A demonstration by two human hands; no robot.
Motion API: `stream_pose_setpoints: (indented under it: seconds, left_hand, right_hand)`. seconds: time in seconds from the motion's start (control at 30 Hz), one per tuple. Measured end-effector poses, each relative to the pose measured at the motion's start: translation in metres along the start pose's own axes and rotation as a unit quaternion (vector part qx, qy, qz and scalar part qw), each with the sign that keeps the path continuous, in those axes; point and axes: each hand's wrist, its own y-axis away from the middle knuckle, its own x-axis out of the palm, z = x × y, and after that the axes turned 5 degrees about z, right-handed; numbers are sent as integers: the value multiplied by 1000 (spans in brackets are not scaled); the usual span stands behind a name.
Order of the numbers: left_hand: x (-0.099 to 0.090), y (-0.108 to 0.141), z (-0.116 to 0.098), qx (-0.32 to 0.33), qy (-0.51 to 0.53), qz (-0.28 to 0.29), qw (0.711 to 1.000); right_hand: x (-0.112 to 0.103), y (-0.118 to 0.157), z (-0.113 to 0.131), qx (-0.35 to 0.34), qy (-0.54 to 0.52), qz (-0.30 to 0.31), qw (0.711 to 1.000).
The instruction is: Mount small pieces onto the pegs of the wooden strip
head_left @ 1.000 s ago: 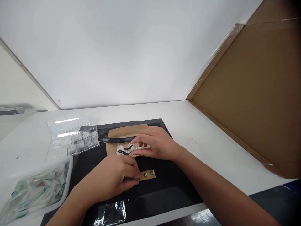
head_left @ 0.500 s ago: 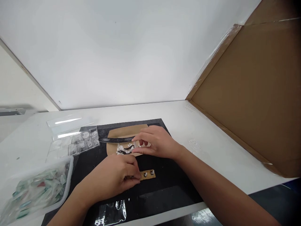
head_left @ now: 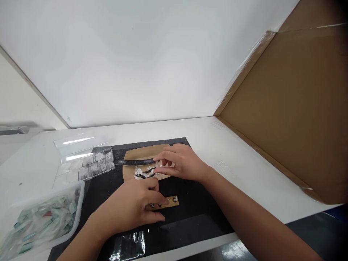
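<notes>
Near the centre of the black mat [head_left: 201, 204], resting the index fingertip of the left hand [head_left: 133, 201] on a tan strip [head_left: 171, 203], with the thumb spread apart: loosened from the pinch of half a second ago and shifted toward the mat's right side. Now leaving two metal fittings [head_left: 151, 205] plainer to see on the end toward the mat's left. Probably a repositioning along the strip, touching rather than gripping. On brown paper [head_left: 132, 154] over the mat's far half, much as before, pinching a small clear piece [head_left: 157, 164] upright in the right hand [head_left: 183, 161], just beside white bits [head_left: 139, 171], well off the strip.
</notes>
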Motion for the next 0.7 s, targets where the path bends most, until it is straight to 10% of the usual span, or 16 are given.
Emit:
stream_pose_setpoints:
  seconds: [0.7]
  left_hand:
    - [10, -6, -8, 12, -70, -7, 997]
  right_hand:
    - [0, 1, -3, -10, 12, -11, 1000]
